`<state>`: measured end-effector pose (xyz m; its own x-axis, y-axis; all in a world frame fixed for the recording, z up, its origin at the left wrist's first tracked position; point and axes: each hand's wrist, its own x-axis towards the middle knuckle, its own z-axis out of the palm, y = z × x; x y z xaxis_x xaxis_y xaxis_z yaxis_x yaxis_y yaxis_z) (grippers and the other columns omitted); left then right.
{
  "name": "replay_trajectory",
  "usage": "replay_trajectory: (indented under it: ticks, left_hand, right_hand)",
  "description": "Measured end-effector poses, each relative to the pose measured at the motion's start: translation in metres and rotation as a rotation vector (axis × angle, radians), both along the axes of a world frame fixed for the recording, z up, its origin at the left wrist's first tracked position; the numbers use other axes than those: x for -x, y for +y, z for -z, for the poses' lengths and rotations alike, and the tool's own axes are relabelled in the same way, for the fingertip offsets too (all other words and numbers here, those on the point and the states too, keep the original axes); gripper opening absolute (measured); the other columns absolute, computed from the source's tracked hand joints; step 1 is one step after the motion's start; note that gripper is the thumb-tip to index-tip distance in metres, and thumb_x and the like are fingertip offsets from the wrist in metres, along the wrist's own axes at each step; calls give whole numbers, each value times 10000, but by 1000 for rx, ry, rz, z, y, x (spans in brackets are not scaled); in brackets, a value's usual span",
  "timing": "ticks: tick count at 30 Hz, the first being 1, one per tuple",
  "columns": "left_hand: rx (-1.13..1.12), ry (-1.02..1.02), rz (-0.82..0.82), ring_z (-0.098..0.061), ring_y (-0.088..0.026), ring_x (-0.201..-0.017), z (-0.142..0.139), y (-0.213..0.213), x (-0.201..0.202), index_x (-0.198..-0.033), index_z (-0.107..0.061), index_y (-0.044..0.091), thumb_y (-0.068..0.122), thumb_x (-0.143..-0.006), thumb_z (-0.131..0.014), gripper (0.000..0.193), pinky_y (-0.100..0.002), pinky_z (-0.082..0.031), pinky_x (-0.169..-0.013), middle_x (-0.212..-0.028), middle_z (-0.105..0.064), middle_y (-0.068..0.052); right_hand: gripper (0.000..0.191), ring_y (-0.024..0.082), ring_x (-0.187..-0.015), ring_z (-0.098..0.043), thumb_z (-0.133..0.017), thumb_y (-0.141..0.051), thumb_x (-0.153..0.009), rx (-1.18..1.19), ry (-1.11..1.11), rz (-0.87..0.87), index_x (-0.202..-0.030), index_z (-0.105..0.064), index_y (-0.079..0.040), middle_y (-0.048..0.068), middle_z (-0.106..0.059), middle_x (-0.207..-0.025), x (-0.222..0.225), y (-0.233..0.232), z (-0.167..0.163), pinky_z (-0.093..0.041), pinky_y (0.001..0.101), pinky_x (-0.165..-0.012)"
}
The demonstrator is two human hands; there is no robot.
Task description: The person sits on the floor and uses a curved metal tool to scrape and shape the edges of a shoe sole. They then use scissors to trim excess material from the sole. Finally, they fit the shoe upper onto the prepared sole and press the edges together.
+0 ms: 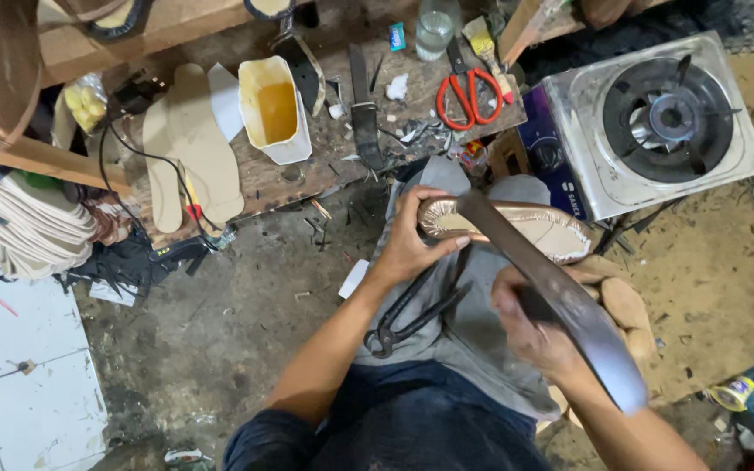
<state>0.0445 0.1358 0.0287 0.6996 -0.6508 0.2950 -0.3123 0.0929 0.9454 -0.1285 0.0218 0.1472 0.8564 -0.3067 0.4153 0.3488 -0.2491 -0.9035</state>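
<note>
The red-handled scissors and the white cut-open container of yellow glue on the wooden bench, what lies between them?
In the head view, a dark flat strap and white scraps.

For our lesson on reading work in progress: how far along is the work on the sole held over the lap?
Done: the metallic covering already wraps the sole rim. In hand: the left hand steadies its heel end while the right hand presses a long flat tool across it. Left: blank insoles lie on the bench, glue tub open, pincers resting on the lap.

A cramped shoemaker's workshop: cut insoles [187, 144] and red-handled scissors [469, 94] lie on a scarred wooden bench [263, 179], a glue tub [274, 109] mid-bench, a gas burner [656, 118] past its right edge.
</note>
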Motion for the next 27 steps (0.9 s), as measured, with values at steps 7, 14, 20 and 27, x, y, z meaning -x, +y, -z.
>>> replay_trajectory:
  ticks: [7, 14, 20, 27]
  left_hand:
    - [-47, -10, -19, -528, -310, -1255, 1, 1, -7, -1348, -541, 77, 83, -678, -864, 744, -410, -452, -1095, -1289, -553, -132]
    - [-84, 4, -42, -553, -298, -1233, 1, 1, -1, -1324, -541, 87, 205, -748, -962, 724, -415, -454, -1091, -1269, -572, -117]
    - [-36, 14, -47, -540, -283, -1208, 0, -3, 2, -1350, -503, 85, 309, -728, -947, 797, -401, -467, -1065, -1246, -537, -126]
    - [-42, -37, -59, -534, -297, -1248, -6, -3, -1, -1316, -535, 86, 278, -733, -952, 742, -421, -450, -1093, -1275, -561, -128]
  right_hand:
    - [440, 356, -723, -705, -798, -139, -784, 830, 616, 140, -1165, -630, 3, 183, -716, -825, -23, -19, 0, -551, 437, -603]
    - [281, 255, -654, -685, -723, -170, -883, 130, -85, 139, -1097, -628, -14, 123, -668, -792, -18, 5, 4, -533, 403, -573]
    - [194, 184, -628, -637, -646, -198, -991, 243, 318, 287, -1082, -587, -38, 66, -617, -769, -20, 7, 7, -524, 371, -588]
    - [193, 165, -658, -603, -679, -218, -951, 100, 180, 389, -1025, -615, -52, 50, -622, -769, -14, 30, 32, -518, 330, -634]
